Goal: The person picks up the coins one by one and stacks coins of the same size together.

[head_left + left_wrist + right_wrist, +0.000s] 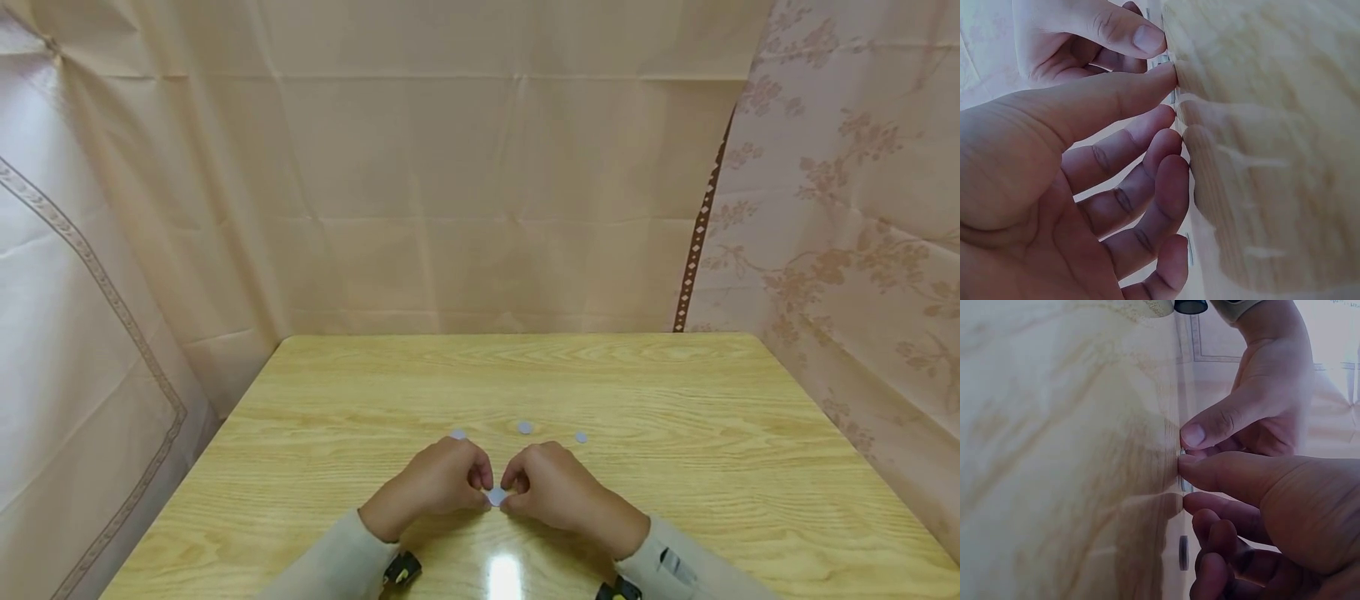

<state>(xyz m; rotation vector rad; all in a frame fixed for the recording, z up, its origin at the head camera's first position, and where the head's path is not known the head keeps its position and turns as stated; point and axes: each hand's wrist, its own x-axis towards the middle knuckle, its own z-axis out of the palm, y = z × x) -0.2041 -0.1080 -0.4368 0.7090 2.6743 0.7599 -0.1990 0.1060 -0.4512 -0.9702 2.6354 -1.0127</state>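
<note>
A small, thin pale piece [497, 497] lies low at the table surface between my two hands in the head view. My left hand [448, 477] holds its left side between curled thumb and fingertips. The right hand [557, 486] holds its right side the same way, and the two thumbs nearly meet in the right wrist view. That view shows the piece [1183, 482] edge-on beside the thumb. Much of its outline is covered by the fingers. Just beyond the left hand lies a pale disc [458, 434], partly hidden by the knuckles.
Two more small pale discs, one in the middle [525, 427] and one to the right [581, 437], lie flat beyond the hands. Everything rests on a wood-grain table [360, 375]. Beige cloth [480, 167] hangs behind it, with patterned cloth at both sides.
</note>
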